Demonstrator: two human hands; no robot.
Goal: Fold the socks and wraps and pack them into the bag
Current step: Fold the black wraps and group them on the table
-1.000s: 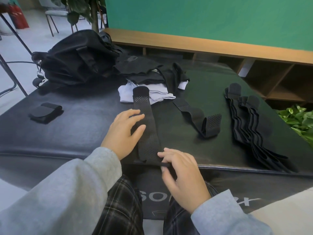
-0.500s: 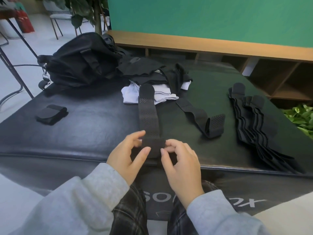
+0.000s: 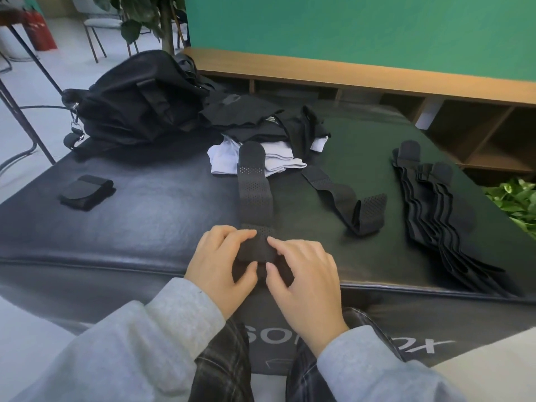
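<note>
Perforated black wrap (image 3: pixel 255 195), near mat edge: folded end now thicker than half a second ago, pinched by left hand (image 3: pixel 223 264) and right hand (image 3: pixel 304 275). Far tip overlaps white socks (image 3: pixel 278 161). Around: black bag (image 3: pixel 139 105), folded wrap (image 3: pixel 87 192), loose wrap (image 3: pixel 348 206), wrap stack (image 3: pixel 441 210).

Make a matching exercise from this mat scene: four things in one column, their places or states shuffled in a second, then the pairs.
1. black bag
2. folded wrap
3. stack of wraps
4. perforated wrap

A. near end pinched by both hands
B. laid out flat at the right
C. far left corner of the mat
D. alone on the left, already bundled

Pairs: 1-C, 2-D, 3-B, 4-A
</note>
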